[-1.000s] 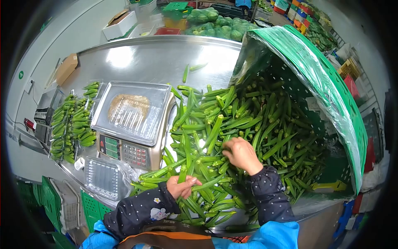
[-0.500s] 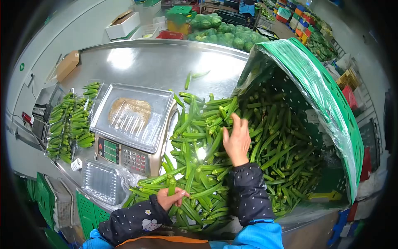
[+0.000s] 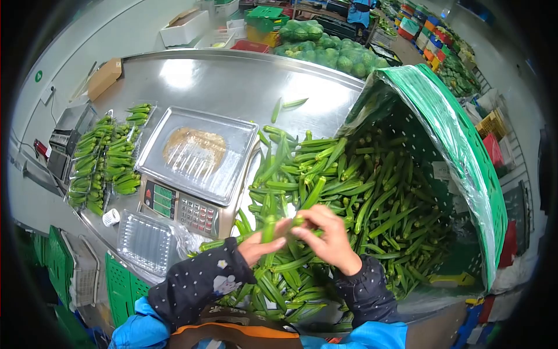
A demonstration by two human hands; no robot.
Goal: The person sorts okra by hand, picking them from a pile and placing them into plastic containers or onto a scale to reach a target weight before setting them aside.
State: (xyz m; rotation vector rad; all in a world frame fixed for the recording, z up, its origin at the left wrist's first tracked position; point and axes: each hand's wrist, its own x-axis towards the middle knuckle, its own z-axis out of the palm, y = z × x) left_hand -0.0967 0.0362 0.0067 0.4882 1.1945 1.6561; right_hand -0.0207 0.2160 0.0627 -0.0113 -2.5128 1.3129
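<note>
My left hand is closed around an upright okra pod above the near part of the pile. Close beside it, my right hand pinches another okra pod by one end, fingers together. Beneath both hands spreads a heap of loose green okra, running out of a tipped green crate lined with clear plastic. To the left of the heap stands a digital scale, its metal pan bearing a brownish wet patch.
Packed okra trays sit left of the scale. Empty clear plastic trays and a white roll lie at the near table edge. Two stray pods rest on the steel table. Bagged round green produce is piled beyond.
My right hand has come back from the far part of the heap toward my left hand and now holds a pod. My left hand has risen slightly. The view has shifted a little.
</note>
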